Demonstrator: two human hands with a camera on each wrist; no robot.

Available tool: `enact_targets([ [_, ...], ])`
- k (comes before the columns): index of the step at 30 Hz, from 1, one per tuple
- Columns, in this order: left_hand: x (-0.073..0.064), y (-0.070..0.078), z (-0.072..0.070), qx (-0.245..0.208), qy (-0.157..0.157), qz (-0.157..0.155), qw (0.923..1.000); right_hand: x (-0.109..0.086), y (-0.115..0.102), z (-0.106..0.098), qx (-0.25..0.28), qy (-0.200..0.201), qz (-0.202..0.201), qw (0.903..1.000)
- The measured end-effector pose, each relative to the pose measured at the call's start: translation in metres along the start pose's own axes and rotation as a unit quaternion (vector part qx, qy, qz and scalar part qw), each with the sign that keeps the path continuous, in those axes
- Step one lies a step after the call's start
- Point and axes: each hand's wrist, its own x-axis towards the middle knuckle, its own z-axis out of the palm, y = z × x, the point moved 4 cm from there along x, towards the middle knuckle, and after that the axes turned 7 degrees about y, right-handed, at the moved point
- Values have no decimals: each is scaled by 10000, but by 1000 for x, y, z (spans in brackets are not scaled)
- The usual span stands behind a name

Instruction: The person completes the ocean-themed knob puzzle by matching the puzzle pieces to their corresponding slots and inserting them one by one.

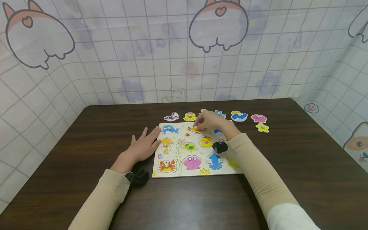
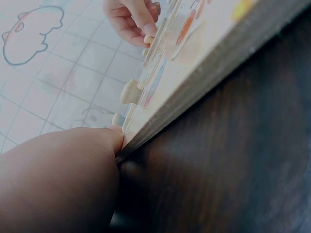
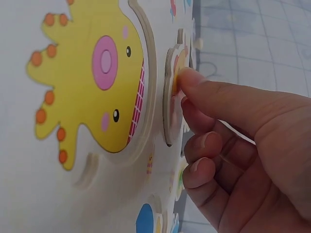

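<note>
A wooden knob puzzle board (image 1: pixel 172 153) with printed sea animals lies on the table. My right hand (image 1: pixel 211 122) pinches an orange-yellow fish piece (image 1: pixel 197 130) at the board's top middle. In the right wrist view the fish piece (image 3: pixel 174 94) stands slightly proud of the board; whether it sits fully in its recess I cannot tell. My left hand (image 1: pixel 144 146) rests with spread fingers at the board's left edge. Close to it, a blue whale piece (image 1: pixel 169 129), a seahorse piece (image 1: pixel 166 145) and a crab piece (image 1: pixel 167 166) lie in the board.
Behind the board lie a purple piece (image 1: pixel 171 117), an octopus piece (image 1: pixel 189 117), a blue whale piece with a yellow top (image 1: pixel 239 116), a pink shell piece (image 1: pixel 259 118) and a yellow starfish piece (image 1: pixel 262 127). My right hand partly hides others. A patterned cloth (image 1: pixel 172 73) hangs behind the table.
</note>
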Motion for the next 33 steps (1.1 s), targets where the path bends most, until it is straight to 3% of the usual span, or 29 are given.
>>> enact_targets([
  [21, 1, -1, 1, 21, 25, 18, 10000, -1, 0, 1, -94, -19, -23, 10000],
  [33, 0, -1, 1, -23, 38, 13, 10000, -18, 1, -27, 101, 323, -174, 9993],
])
